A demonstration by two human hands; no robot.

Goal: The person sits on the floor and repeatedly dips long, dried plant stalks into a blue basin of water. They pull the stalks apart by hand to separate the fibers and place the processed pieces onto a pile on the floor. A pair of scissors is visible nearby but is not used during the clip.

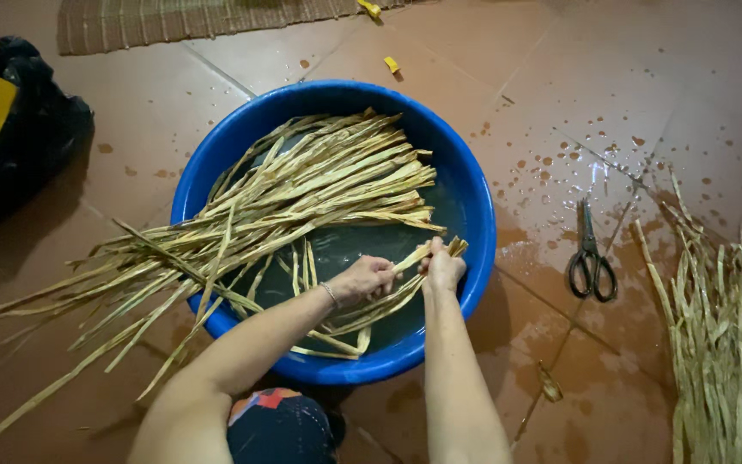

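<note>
1. Dried plant strips (427,253), pale yellow-green and flat like split leaves, are held in both hands over the right part of a round blue basin (474,189) that stands on a reddish tiled floor (663,77).
2. The left hand (369,277) is closed around a few of these strips, knuckles up, with a thin bracelet at the wrist.
3. The right hand (442,268) is also closed on the same strips, just beside the left, near enough that the two hands almost touch; the strip ends stick out past the fingers toward the basin's rim.
4. The basin holds dark water, and a large bundle of long strips (302,198) lies across it at a slant, its far ends inside the basin and its near ends hanging over the left rim onto the floor.
5. A few loose strips curve along the bottom of the basin beneath the hands.
6. A pair of black-handled scissors (592,258) lies on the wet floor to the right of the basin, blades pointing away from the person.
7. Further right, a heap of similar strips (723,344) is piled on the floor.
8. A black bag (36,129) with a yellow box on it sits at the upper left, and a woven mat (173,21) lies along the top edge.
9. Water drops speckle the tiles around the scissors.
</note>
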